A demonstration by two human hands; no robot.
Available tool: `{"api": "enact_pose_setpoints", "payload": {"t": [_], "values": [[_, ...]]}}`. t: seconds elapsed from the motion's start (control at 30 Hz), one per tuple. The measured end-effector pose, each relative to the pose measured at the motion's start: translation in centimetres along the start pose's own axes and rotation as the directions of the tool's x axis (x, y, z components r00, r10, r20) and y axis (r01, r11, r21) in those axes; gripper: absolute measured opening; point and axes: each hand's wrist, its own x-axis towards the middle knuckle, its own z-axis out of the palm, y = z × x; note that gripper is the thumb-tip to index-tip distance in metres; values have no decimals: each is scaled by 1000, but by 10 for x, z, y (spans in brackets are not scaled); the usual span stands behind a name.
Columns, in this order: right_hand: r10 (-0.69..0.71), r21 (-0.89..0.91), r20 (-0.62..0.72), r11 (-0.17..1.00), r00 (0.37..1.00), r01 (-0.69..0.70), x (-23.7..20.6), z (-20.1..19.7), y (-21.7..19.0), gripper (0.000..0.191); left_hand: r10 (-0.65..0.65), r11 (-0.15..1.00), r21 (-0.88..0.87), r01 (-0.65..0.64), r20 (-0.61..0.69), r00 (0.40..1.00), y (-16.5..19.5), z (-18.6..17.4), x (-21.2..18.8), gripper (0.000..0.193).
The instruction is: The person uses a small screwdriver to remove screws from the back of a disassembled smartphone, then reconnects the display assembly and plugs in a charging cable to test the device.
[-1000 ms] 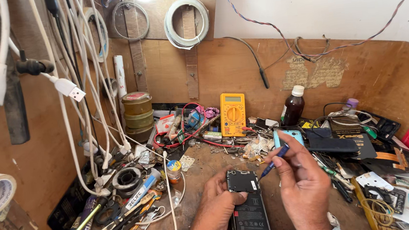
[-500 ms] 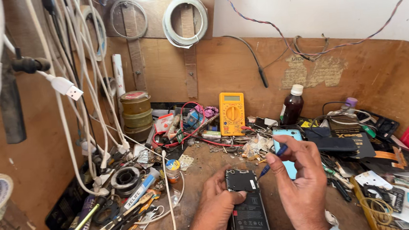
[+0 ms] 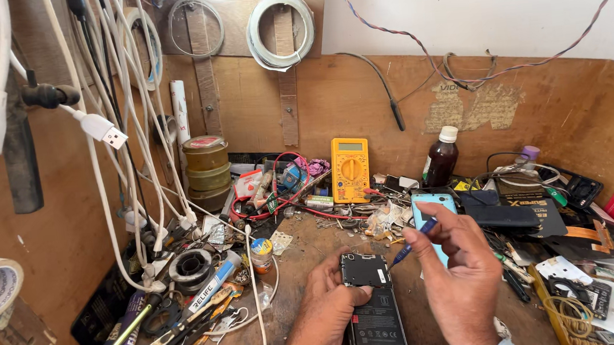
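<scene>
An opened phone (image 3: 373,313) lies back-up on the table (image 3: 306,249), inner parts exposed. The left hand (image 3: 330,306) rests against the phone's left edge, fingers curled onto its upper corner, gripping it. The right hand (image 3: 461,281), just right of the phone, is closed around a blue-handled screwdriver (image 3: 414,241), tip angled down toward the phone's top right corner. Behind the phone stands a yellow multimeter (image 3: 350,169); right of the multimeter, a brown bottle (image 3: 441,158). A light blue phone (image 3: 430,206) lies behind the right hand.
</scene>
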Motion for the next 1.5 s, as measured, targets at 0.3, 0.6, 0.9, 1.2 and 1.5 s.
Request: {"api": "enact_pose_setpoints", "payload": {"t": [0.3,0.6,0.9,1.2,1.5], "values": [[8,6,33,1000,999,-8,0,2,-2,50,14,1000,16,-14,8,1000,0,1,-2,71],[-42,-74,44,996,998,45,0,4,-9,53,0,999,37,0,1,1000,6,3,-6,68],[16,33,69,999,998,-18,-1,5,-4,63,64,998,24,-64,-3,998,9,9,-7,57],[23,34,69,999,997,-25,-1,6,-5,65,6,997,72,8,-194,981,16,25,-5,52],[4,17,38,1000,999,-5,-3,3,-3,56,38,991,132,-9,-219,975,13,26,-3,50]]}}
